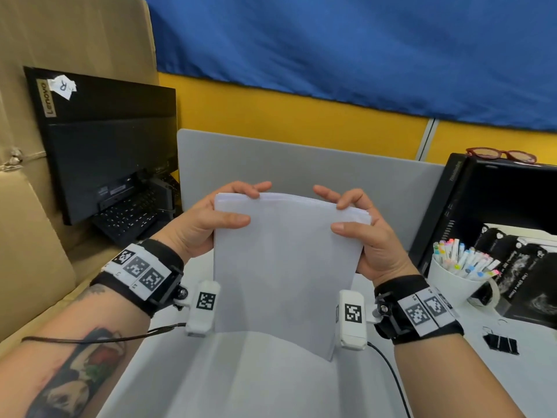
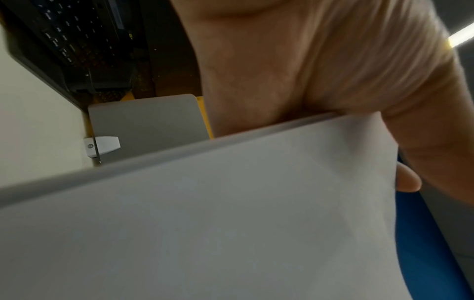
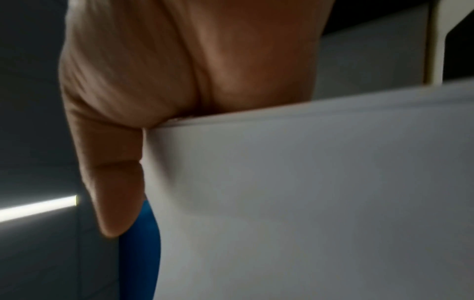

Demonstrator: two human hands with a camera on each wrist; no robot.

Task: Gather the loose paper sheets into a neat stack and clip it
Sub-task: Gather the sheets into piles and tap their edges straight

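Note:
A stack of white paper sheets (image 1: 283,260) stands upright on its lower edge above the white desk (image 1: 247,384). My left hand (image 1: 217,220) grips its upper left edge, thumb on the front face and fingers curled over the top. My right hand (image 1: 358,227) grips the upper right edge the same way. The sheets' top right corner is slightly fanned. In the left wrist view the paper (image 2: 205,223) fills the lower frame under my palm (image 2: 295,67). The right wrist view shows the paper (image 3: 307,203) beside my thumb (image 3: 115,182). A black binder clip (image 1: 500,343) lies on the desk at the right.
A black monitor (image 1: 105,140) and keyboard (image 1: 129,215) stand at the left by cardboard boxes. A grey divider panel (image 1: 301,164) runs behind the paper. At the right are a white cup of markers (image 1: 458,273), black boxes (image 1: 530,279) and red glasses (image 1: 500,155).

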